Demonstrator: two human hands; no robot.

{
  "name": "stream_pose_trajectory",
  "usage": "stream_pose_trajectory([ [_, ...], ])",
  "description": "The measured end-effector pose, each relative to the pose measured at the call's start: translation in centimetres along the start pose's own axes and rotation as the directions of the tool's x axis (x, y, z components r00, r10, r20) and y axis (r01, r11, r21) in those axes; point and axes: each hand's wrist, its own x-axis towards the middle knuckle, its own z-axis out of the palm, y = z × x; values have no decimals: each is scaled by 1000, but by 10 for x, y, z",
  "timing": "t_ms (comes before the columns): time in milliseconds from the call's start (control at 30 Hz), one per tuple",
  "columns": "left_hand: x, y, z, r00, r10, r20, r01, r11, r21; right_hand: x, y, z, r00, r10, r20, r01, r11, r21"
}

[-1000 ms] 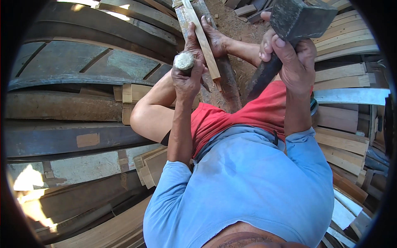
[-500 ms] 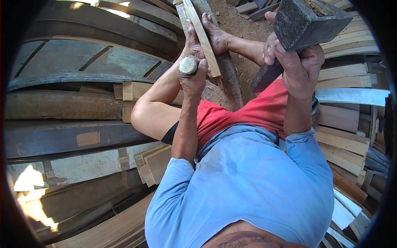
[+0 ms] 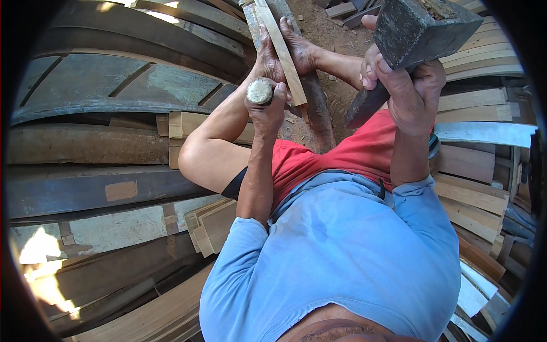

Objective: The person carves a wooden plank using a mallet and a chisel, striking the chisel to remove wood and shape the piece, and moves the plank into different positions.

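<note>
Holding a mallet (image 3: 419,43), the right hand (image 3: 409,98) has curled fingers at two o'clock. At twelve, the left hand (image 3: 266,115) wraps a handle (image 3: 260,90).

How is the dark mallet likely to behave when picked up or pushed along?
The mallet probably feels top-heavy, since its blocky head looks much bulkier than the handle. It should be stiff, as the handle looks straight and thick. Laid down, it likely wouldn't roll easily, because the head has flat faces.

Carries a pale wood strip (image 3: 283,54) lengthwise along the worn beam (image 3: 320,108); bears scattered wood chips (image 3: 300,17) across the brown ground (image 3: 325,31).
</note>
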Motion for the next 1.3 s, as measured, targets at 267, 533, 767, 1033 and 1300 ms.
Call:
stream_pose_trajectory([
  [267,-7,-7,-1,1000,25,13,-26,995,100,1,-2,-1,999,1,32,1,999,-43],
  [533,-3,-4,3,993,1,116,-18,990,138,4,-5,1,998,-33,46,33,999,0],
  [767,-15,-9,17,984,177,20,-174,934,312,11,-11,-1,994,-89,60,92,994,-56],
  [1033,-20,-15,12,996,37,80,-54,973,226,7,-27,23,962,70,-263,-90,994,-65],
  [1300,-7,-11,4,998,46,40,-54,976,210,9,-29,24,950,122,-288,-126,992,5],
])
